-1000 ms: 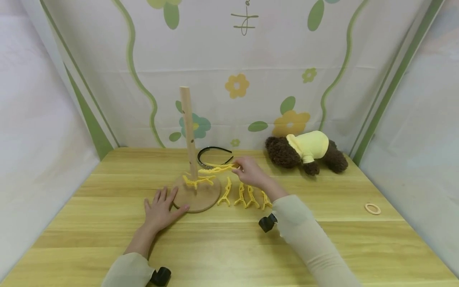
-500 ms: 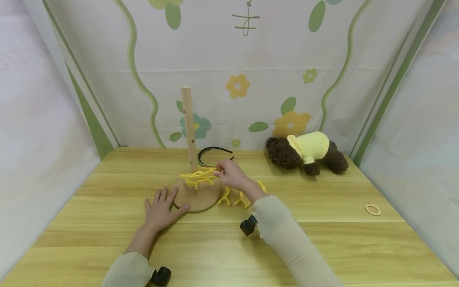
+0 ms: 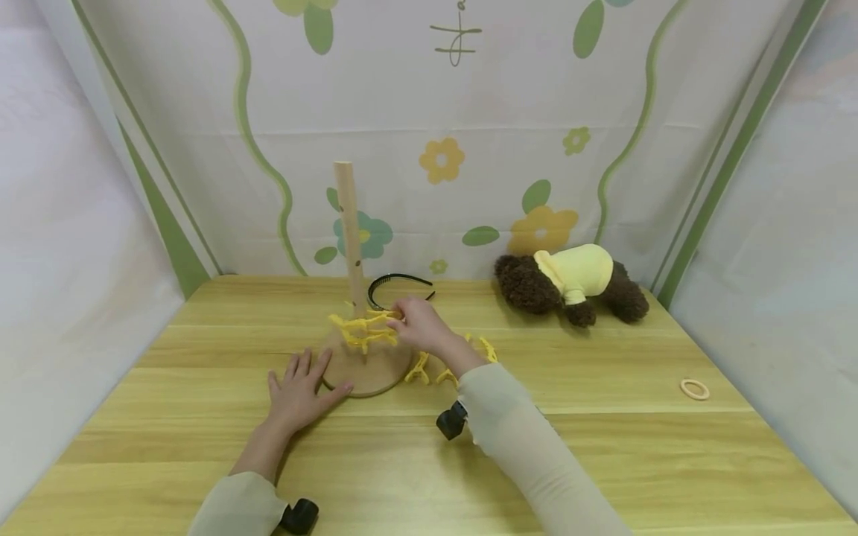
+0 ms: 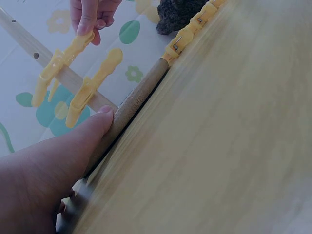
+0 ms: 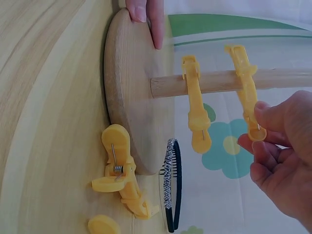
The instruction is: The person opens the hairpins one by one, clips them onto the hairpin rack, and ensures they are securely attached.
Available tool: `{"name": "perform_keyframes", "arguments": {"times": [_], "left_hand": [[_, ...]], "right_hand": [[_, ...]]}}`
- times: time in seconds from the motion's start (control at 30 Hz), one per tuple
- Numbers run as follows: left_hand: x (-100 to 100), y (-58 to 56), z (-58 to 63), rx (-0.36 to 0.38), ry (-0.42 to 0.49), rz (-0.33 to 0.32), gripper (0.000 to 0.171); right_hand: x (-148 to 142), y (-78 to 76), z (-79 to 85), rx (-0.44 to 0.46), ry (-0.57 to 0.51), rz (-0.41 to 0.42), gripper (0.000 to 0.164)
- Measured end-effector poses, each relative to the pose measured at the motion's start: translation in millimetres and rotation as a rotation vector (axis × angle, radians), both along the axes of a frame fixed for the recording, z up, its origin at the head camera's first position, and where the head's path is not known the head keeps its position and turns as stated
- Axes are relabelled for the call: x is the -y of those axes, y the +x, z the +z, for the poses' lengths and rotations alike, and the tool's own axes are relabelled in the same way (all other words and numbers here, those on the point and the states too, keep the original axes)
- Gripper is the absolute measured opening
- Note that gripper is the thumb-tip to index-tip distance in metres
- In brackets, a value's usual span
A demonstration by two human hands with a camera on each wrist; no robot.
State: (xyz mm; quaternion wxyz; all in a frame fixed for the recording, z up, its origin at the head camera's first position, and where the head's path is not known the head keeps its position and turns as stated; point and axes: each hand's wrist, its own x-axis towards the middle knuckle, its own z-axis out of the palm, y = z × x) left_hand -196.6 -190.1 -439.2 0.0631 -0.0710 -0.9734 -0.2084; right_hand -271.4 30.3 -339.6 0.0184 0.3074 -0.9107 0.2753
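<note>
A wooden post (image 3: 349,223) stands upright on a round wooden base (image 3: 367,378). My left hand (image 3: 296,398) rests at the base's left edge, fingers spread, thumb along the front rim. With thumb and fingers, my right hand (image 3: 424,327) pinches the end of a yellow alligator hair clip (image 5: 245,78). That clip lies across the post, its far end straddling it in the right wrist view. Nearer the base, a second yellow clip (image 5: 194,100) sits on the post, untouched by either hand.
Several yellow clips (image 3: 418,369) stand on the table right of the base, partly hidden by my right arm. Behind lies a black headband (image 3: 377,286). A brown plush toy in a yellow shirt (image 3: 579,275) lies at the back right, a wooden ring (image 3: 694,389) farther right.
My right hand has moved left with the pinched clip, bringing it from right of the post onto it, above the lower clip. The left hand stays on the base.
</note>
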Motion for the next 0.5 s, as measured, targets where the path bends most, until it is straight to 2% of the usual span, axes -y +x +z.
{"name": "perform_keyframes", "arguments": {"times": [0.23, 0.5], "left_hand": [[0.3, -0.1, 0.2, 0.005, 0.013, 0.001, 0.083], [0.4, -0.9, -0.1, 0.009, 0.013, -0.001, 0.083]], "right_hand": [[0.1, -0.1, -2.9, 0.035, -0.031, -0.024, 0.032], [-3.9, 2.3, -3.3, 0.025, -0.040, -0.021, 0.041]]}}
